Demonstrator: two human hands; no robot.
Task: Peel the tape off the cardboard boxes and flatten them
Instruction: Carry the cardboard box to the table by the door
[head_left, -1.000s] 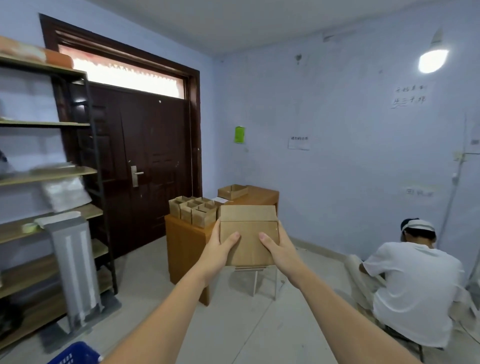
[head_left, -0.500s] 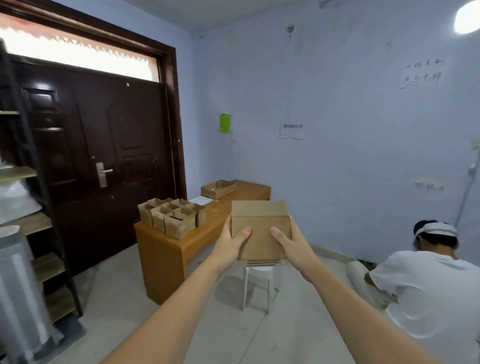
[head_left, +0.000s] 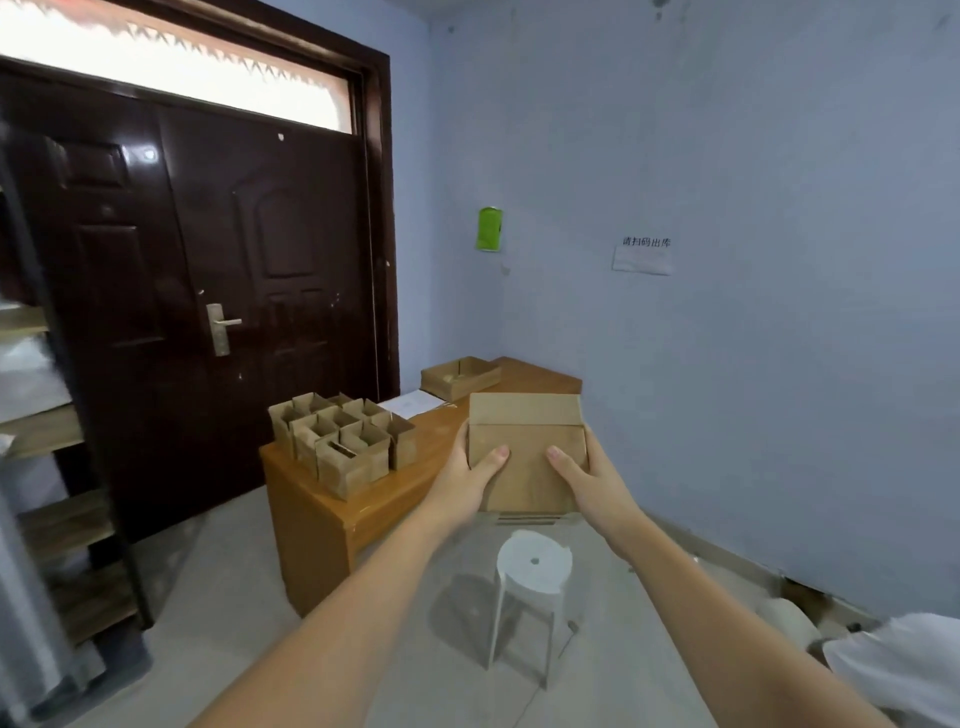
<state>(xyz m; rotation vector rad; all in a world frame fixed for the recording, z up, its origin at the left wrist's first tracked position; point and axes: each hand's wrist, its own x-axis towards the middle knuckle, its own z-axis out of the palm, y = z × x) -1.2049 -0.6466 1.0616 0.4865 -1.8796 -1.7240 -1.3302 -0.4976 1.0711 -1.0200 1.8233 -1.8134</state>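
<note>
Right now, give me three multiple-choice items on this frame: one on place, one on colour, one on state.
1. Where is the cluster of small open brown cardboard boxes?
A. on the orange wooden desk
B. on the white round stool
C. on the floor

2. What colour is the tag on the wall?
A. red
B. green
C. yellow

3. How is the flat brown cardboard box held?
A. left hand only
B. resting on the stool
C. between left hand and right hand

Answers: 1 A, the boxes stand on the desk's near end. 2 B, it is bright green. 3 C, a thumb presses its face from each side, above the stool.
</note>
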